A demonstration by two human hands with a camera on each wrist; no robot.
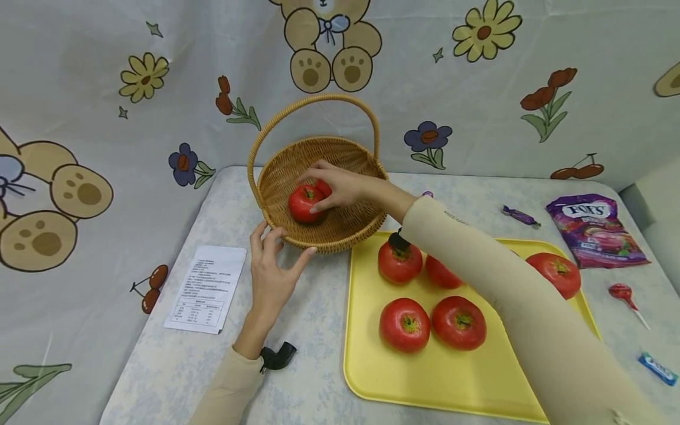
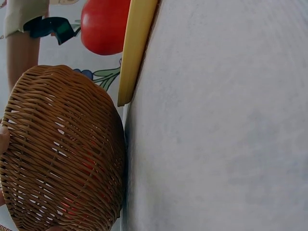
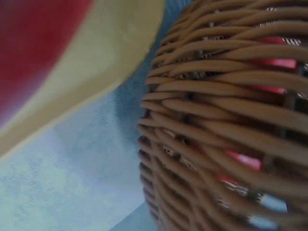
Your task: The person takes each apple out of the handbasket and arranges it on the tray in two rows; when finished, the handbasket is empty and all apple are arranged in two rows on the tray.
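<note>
- Lying nearest the viewer, the yellow tray [image 1: 366,366] carries five tomatoes: two side by side at the front [image 1: 405,324] [image 1: 459,322], one behind them near the basket [image 1: 400,261], one half hidden under the sleeve [image 1: 442,273], and one toward the tray's right side [image 1: 555,274].
- The right forearm crosses low over the tray, so its sleeve [image 1: 510,283] covers part of the back row; the tomato under it cannot be seen whole.
- The left hand [image 1: 271,271] rests on the table [image 1: 175,366] with relaxed, spread fingers touching the near rim of the wicker basket [image 1: 319,239], apparently to steady it.
- The right hand [image 1: 340,186] reaches inside the basket, fingers curled over a tomato [image 1: 304,202] that sits on the basket floor; a second red one seems to lie just behind it, mostly hidden.
- The basket's arched handle [image 1: 313,103] stands behind the hand and does not block it.
- A printed paper sheet [image 1: 206,288] lies left of the left hand.
- Right of the tray lie a wrapped blue sweet [image 1: 657,367], a red lollipop [image 1: 623,293], a purple candy bag [image 1: 594,229] and a purple wrapped candy [image 1: 520,216].
- Farthest back hangs a cloth printed with bears and flowers [image 1: 106,77].
</note>
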